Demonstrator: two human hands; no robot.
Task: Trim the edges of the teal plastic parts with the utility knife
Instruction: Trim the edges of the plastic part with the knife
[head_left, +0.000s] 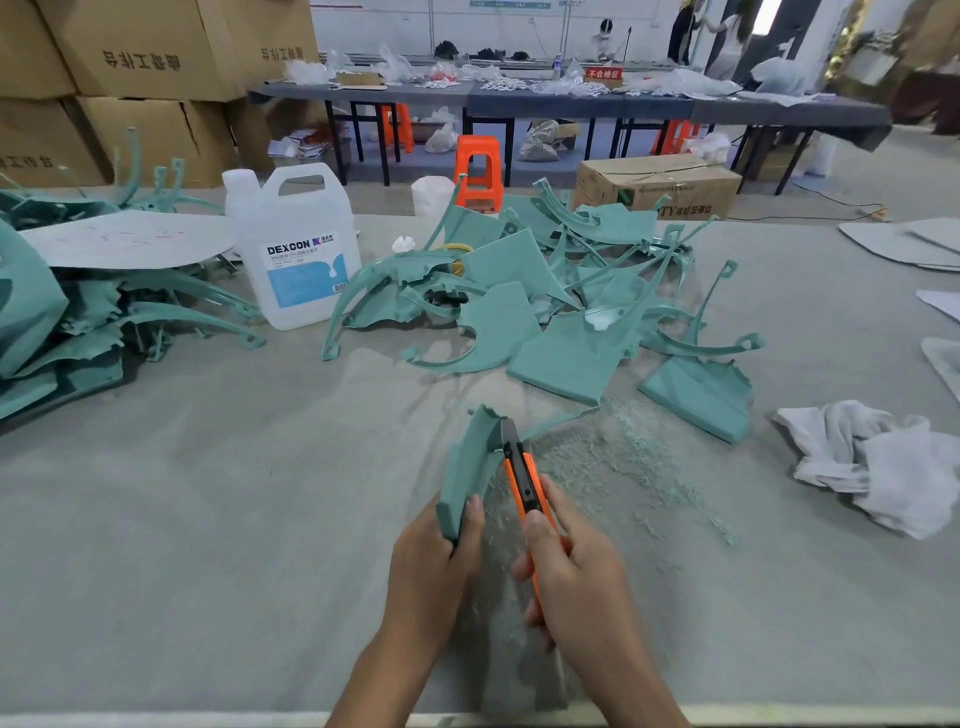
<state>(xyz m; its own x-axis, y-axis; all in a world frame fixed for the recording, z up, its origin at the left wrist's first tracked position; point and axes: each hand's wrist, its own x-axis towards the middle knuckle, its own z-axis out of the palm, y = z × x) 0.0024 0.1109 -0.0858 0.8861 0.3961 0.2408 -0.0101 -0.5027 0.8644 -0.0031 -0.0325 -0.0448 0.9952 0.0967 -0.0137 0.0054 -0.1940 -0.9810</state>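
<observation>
My left hand (431, 566) grips the near end of a curved teal plastic part (470, 465), held upright above the table. My right hand (571, 577) grips an orange and black utility knife (522, 478). The knife's tip lies against the part's right edge near its top. A thin teal strip (558, 423) runs from that edge toward the right. Fine teal shavings (623, 457) cover the table just right of the knife.
A heap of teal parts (545, 306) lies across the middle of the table, with another heap (62, 322) at the left. A white DEXCON jug (298, 249) stands between them. White cloths (878, 462) lie at the right. Cardboard boxes (130, 78) stand behind.
</observation>
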